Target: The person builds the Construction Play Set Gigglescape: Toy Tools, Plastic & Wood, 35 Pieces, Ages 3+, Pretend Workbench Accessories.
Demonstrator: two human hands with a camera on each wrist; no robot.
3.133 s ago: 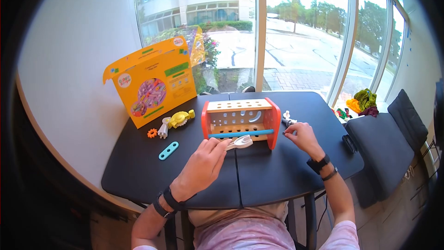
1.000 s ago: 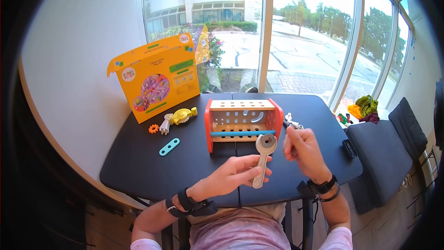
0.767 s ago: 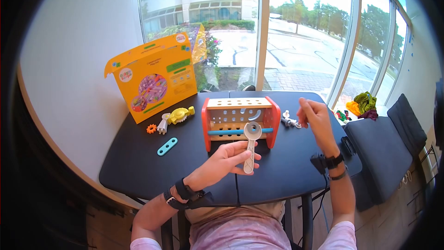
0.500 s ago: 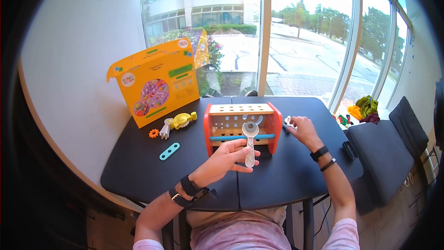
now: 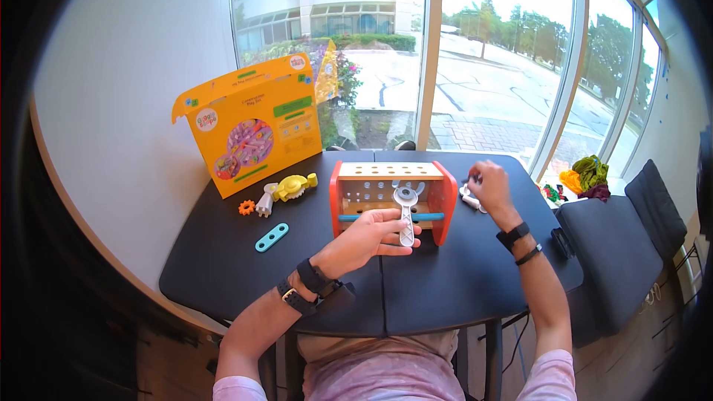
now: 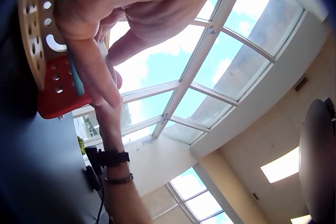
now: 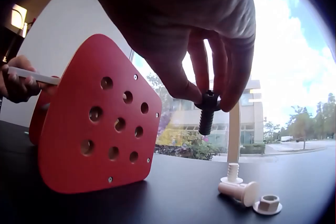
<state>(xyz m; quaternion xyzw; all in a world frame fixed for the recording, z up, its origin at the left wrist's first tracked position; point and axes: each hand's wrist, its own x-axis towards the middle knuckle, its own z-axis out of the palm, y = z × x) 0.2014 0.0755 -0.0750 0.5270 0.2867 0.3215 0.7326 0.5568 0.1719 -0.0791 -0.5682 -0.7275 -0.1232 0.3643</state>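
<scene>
My left hand (image 5: 369, 236) holds a white toy wrench (image 5: 407, 229) by its handle, head up, in front of the toy toolbox (image 5: 390, 171). A grey round piece sits in the wrench's head. My right hand (image 5: 492, 187) is raised at the toolbox's right, pinching a dark grey toy screw (image 7: 206, 121) by its head, thread pointing down. Below that hand in the right wrist view, white screws (image 7: 239, 190) and a white nut (image 7: 268, 205) lie on the table. In the left wrist view the wrench is hidden behind the left hand's fingers (image 6: 92, 71).
The toolbox has red sides, a holed top and a blue bar. On the left lie a turquoise three-hole strip (image 5: 272, 238), an orange gear (image 5: 246, 207) and yellow and white toy parts (image 5: 293, 187). A yellow carton (image 5: 252, 126) stands behind them. A grey chair (image 5: 613, 245) is at right.
The right hand reached down to the small parts, then rose with the dark screw. The left hand turned the wrench from lying across to upright, then moved it farther forward.
</scene>
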